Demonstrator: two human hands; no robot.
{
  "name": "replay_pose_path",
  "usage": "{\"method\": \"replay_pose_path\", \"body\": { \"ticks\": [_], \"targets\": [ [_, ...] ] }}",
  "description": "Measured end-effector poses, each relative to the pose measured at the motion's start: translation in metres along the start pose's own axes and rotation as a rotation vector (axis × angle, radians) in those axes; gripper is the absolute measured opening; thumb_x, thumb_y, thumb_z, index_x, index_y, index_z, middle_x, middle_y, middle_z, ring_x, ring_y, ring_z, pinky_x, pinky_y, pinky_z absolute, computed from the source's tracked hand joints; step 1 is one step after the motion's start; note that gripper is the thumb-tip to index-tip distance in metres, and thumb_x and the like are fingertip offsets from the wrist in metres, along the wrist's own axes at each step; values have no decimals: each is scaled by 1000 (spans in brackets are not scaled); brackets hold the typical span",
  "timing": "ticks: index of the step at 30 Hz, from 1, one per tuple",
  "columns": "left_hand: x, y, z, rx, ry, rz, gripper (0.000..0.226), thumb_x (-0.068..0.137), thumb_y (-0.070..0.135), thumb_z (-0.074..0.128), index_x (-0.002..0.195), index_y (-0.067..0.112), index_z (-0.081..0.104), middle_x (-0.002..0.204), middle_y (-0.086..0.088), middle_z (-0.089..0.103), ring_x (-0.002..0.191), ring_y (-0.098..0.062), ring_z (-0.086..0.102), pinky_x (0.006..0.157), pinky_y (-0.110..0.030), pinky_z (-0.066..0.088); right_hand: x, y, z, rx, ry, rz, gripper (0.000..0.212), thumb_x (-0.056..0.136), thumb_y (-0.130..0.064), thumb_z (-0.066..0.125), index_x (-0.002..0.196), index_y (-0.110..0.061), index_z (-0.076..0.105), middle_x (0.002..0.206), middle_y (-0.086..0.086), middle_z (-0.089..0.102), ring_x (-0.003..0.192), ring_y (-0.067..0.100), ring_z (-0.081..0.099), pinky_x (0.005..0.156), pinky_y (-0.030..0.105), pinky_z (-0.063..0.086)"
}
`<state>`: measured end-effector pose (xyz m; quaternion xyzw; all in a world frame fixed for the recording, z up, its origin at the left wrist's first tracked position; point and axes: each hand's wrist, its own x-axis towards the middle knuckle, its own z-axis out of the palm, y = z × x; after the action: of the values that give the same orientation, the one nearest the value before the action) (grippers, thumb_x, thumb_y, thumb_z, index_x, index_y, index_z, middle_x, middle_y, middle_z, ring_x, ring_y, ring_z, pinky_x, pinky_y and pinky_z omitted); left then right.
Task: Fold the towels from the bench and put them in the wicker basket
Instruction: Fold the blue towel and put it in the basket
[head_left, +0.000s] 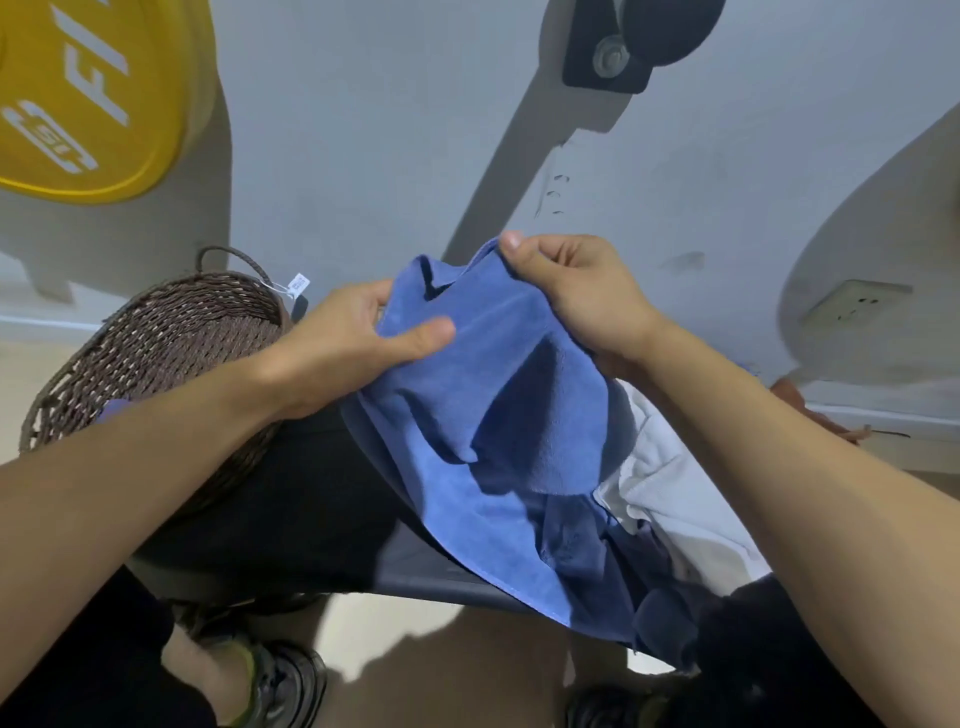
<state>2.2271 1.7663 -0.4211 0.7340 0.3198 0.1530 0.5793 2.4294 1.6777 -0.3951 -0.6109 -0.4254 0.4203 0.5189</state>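
Blue towel (483, 410): held up over the bench (322, 499), top edge gripped by both hands, rest draped down w/ folds; lower hem hung past the bench's front edge.
Left hand (358, 338): clamped on towel's left top edge, thumb pressed flat across the cloth's front, fingers curled behind it.
Right hand (576, 291): pinched towel's upper right corner, thumb tip on top, fingers curled under; corner was the cloth's highest pt.
Hands: apart, towel edge sagging a bit btw them.
Wicker basket (156, 358): left of towel, on the bench's left end, dark brown weave, loop handle at its far rim w/ a small white tag (297, 285). A bit of blue cloth showed inside by the near rim, just under the left forearm; could not tell how it was folded.
White towel (675, 493): right of blue towel, crumpled on the bench, partly under the right forearm.
Darker blue cloth (660, 608): below blue towel's hem, bunched; shape unclear.
Yellow weight plate (93, 98): beyond the basket, against the wall, white lettering partly cut off.
Wall socket (852, 306): far right of towel, on the grey wall.
Shoe (280, 680): below the bench, on pale floor.
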Motion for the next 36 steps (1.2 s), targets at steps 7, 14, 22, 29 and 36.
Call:
{"method": "replay_pose_path", "body": {
  "ticks": [7, 14, 22, 29, 36],
  "targets": [
    [-5, -40, 26, 269, -332, -227, 11, 93, 29, 66, 98, 21, 72, 85, 9, 74, 68, -2, 62, 67, -20, 54, 8, -3, -32, 245, 405, 32, 43, 100, -27, 55, 85, 12, 64, 76, 19, 60, 70, 26, 57, 67, 37, 51],
    [16, -31, 19, 122, 188, -124, 20, 96, 23, 62, 88, 5, 59, 62, -12, 63, 54, -24, 59, 60, -35, 52, 11, -4, -64, 133, 617, 39, 40, 85, -24, 64, 61, -20, 31, 64, 5, 30, 65, 24, 28, 57, 36, 27],
    [13, -14, 9, 6, 251, 26, 12, 90, 14, 70, 88, 16, 59, 83, -10, 74, 69, -10, 67, 66, -26, 54, -2, -9, -68, -243, 328, 23, 32, 78, -26, 63, 58, -1, 60, 57, 6, 49, 53, 16, 45, 50, 21, 36],
    [-14, -70, 41, 379, -526, -255, 32, 76, 37, 82, 98, 21, 65, 76, 10, 69, 69, -8, 64, 72, -25, 52, -17, 25, -46, -690, -539, 604, 21, 76, -33, 74, 72, -12, 72, 74, 5, 72, 64, 21, 68, 63, 31, 53],
    [-5, -113, 43, 690, -195, -318, 23, 85, 39, 68, 97, 22, 58, 87, 8, 63, 78, -13, 57, 68, -24, 40, -9, 108, -18, -1393, -505, 342, 32, 88, -40, 59, 103, -12, 66, 98, 7, 67, 94, 30, 64, 83, 37, 53]
  ]
}}
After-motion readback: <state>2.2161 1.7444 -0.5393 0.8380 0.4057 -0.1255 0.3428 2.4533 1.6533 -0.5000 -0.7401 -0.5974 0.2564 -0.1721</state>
